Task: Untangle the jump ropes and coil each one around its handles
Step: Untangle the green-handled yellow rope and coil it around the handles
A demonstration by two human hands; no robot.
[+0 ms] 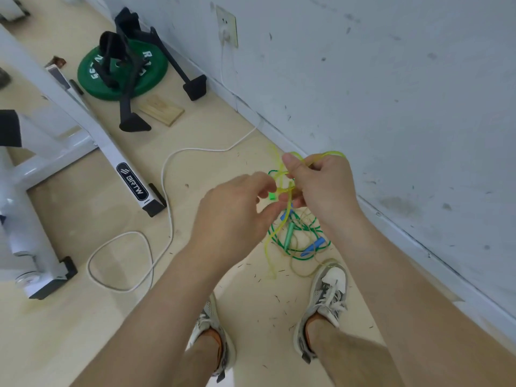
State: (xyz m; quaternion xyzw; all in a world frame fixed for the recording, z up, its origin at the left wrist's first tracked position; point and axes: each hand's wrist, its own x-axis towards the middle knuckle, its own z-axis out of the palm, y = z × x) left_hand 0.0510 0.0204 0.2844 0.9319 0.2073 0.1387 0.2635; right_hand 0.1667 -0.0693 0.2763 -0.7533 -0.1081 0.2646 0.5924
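A home gym or small exercise room is indicated. A green weight plate is laid flat on the pale wood-look floor at the far left, and a black metal stand is set across it. The white steel frame of an exercise machine, marked with a "BRTW" logo, is seen along the left side. Jump ropes with plastic handles are heaped on the floor near the wall, just beyond a pair of sports shoes. The white wall on the right is scuffed, and a white cable is plugged into its socket.
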